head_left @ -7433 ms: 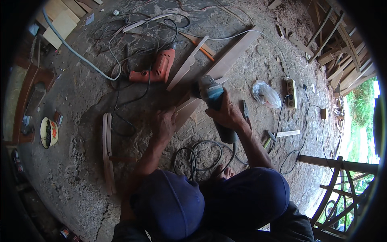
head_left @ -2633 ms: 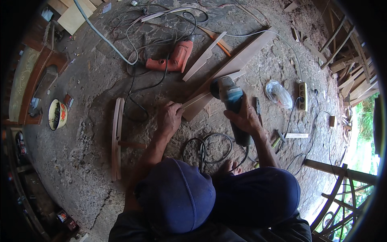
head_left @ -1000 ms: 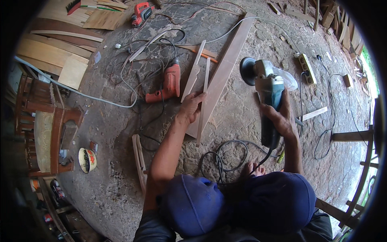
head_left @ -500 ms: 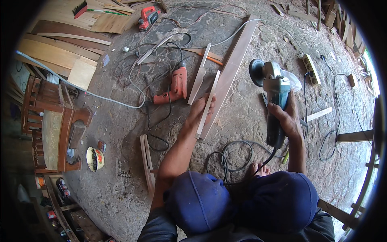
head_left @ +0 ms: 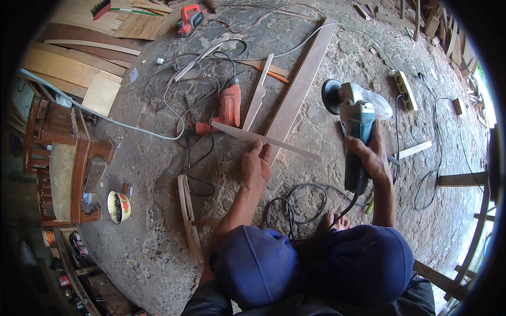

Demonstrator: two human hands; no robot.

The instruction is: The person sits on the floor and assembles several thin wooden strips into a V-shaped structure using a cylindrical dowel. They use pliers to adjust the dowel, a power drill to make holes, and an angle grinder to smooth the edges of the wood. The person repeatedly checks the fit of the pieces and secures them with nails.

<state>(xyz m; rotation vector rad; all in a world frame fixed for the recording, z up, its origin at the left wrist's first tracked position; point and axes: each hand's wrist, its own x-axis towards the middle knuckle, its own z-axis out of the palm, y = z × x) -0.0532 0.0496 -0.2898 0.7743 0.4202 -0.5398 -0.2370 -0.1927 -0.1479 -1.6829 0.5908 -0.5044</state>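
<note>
My left hand (head_left: 256, 162) pinches a thin, tapered wooden strip (head_left: 236, 132) near its middle. The strip lies crosswise over the near end of a long flat board (head_left: 303, 79), its left tip beside a red electric drill (head_left: 229, 108). In my right hand (head_left: 373, 155) is a teal and black angle grinder (head_left: 359, 124), gripped around its body. The grinder's dark round disc (head_left: 331, 96) points away and to the left, apart from the strip. Another shaped wooden piece (head_left: 258, 95) rests between the drill and the board.
Loose cables (head_left: 292, 205) coil on the rough floor near my bare foot (head_left: 337, 221). A power strip (head_left: 405, 90) lies at right, a red power planer (head_left: 191, 20) at far left. Left stand a patterned bowl (head_left: 119, 206) and carved wooden furniture (head_left: 79, 174). Wooden strips (head_left: 188, 218) lie nearby.
My left hand has turned the wooden strip from nearly lengthwise to crosswise, and its broad face now shows. The grinder stays in my right hand, nearly where it was.
</note>
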